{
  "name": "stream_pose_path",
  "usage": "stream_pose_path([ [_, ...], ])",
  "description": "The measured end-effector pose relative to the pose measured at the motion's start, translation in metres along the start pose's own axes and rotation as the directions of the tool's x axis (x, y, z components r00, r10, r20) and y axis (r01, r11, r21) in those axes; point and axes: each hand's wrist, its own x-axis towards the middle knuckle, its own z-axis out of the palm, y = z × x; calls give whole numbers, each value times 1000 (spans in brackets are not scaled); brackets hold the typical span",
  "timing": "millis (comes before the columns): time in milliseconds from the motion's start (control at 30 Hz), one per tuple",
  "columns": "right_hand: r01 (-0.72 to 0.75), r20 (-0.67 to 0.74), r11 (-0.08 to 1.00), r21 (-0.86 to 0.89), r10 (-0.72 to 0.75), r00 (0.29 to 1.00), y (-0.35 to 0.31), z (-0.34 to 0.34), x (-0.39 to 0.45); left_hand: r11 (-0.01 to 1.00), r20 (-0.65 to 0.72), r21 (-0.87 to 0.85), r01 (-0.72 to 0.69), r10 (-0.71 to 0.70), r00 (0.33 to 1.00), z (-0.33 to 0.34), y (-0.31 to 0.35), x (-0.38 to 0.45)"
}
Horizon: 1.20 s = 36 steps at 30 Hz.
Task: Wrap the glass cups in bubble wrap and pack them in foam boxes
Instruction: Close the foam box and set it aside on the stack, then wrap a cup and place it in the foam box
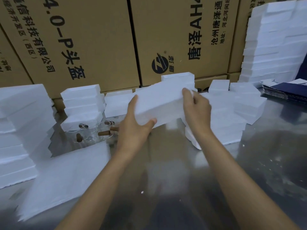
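Matt white foam box (159, 103), glossy metal table (249, 163), brown cardboard cartons (99, 39).

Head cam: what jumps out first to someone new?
Both hands hold a white foam box up over the middle of the metal table: the left hand grips its near left end, the right hand its right end. Foam box stacks flank them, and clear glass cups with brown handles lie left of the hands, below printed cardboard cartons.

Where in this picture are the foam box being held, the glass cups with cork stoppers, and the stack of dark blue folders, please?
foam box (159, 103): head view, on its broad white face between the hands.
glass cups (93, 132): head view, on the clear glass among the corks.
dark blue folders (285, 89): head view, on the top folder's cover.
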Motion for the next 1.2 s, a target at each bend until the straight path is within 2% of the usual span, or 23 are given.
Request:
stream_pose_path([
  [100,-29,-116,996,-80,20,993,3,-24,57,999,141,-41,-5,11,990,45,30,42],
  [233,-116,-149,975,-191,88,985,29,-53,133,998,289,-55,14,3,957,108,54,106],
  [433,-191,-29,940,-284,191,981,87,-52,209,1000,374,5,26,-26,927,185,36,166],
  [500,-168,-20,928,-332,171,985,105,-48,216,1000,387,23,-1,-8,922,200,22,171],
  [633,-89,-107,872,-481,42,993,129,-41,220,988,328,69,-141,111,938,213,4,173],
  [767,26,-56,688,-726,-96,994,115,-35,224,982,380,116,-148,93,920,206,5,178],
  [833,67,-47,704,-707,-142,989,99,-33,221,984,369,120,-134,81,926,199,6,173],
  [967,273,-7,769,-578,-339,941,69,-15,199,990,286,79,-119,92,954,164,-8,163],
  [1033,350,42,787,-508,-383,923,57,3,186,987,273,137,-85,45,961,137,-22,162],
  [1100,385,118,817,-430,-372,921,45,26,177,967,244,252,-42,-22,970,107,-40,164],
  [1200,364,269,866,-343,-280,921,28,65,172,910,139,409,70,-138,981,55,-74,171],
])
